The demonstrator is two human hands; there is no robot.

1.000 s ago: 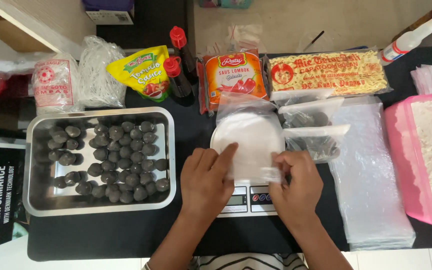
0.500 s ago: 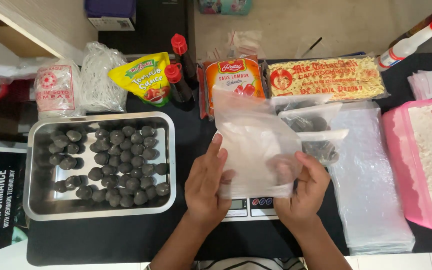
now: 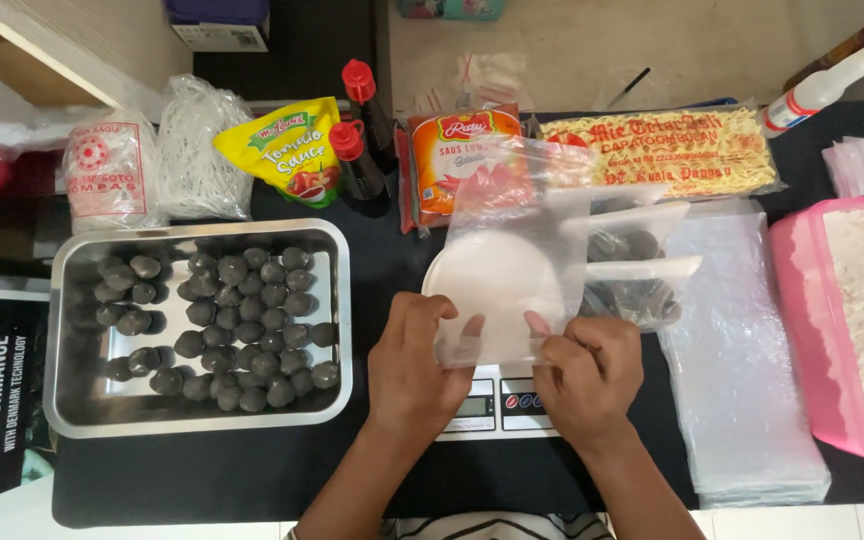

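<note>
Plastic bag (image 3: 512,250), clear and empty, is up in both hands over the middle of the tabletop (image 3: 252,480), right above the white plate (image 3: 452,285) that sits on the kitchen scale (image 3: 497,410). Left hand (image 3: 414,365) has its fingers (image 3: 452,335) closed on the bag's near left corner; right hand (image 3: 592,375) pinches the near right corner between thumb and fingers. The bag's long axis runs away from the person, near edge at the hands, far edge reaching up over the orange sauce pouch (image 3: 442,160) and the edge of the noodle packet (image 3: 667,150). Which end is the opening, I can't tell.

Around it: to the left, well apart from the hands, a steel tray (image 3: 72,400) full of dark round balls (image 3: 242,320). Behind the tray, a yellow tomato sauce pouch (image 3: 287,150), two dark bottles with red caps (image 3: 357,150), a bag of white noodles (image 3: 192,150) and a small white packet (image 3: 107,175). Just right of the held bag, filled bags of dark balls (image 3: 632,290) lie stacked, partly behind it. Further right, a flat stack of clear bags (image 3: 742,380), then a pink tub (image 3: 802,330) with white flour. A white squeeze bottle (image 3: 832,75) with a red cap lies at the far right corner.
</note>
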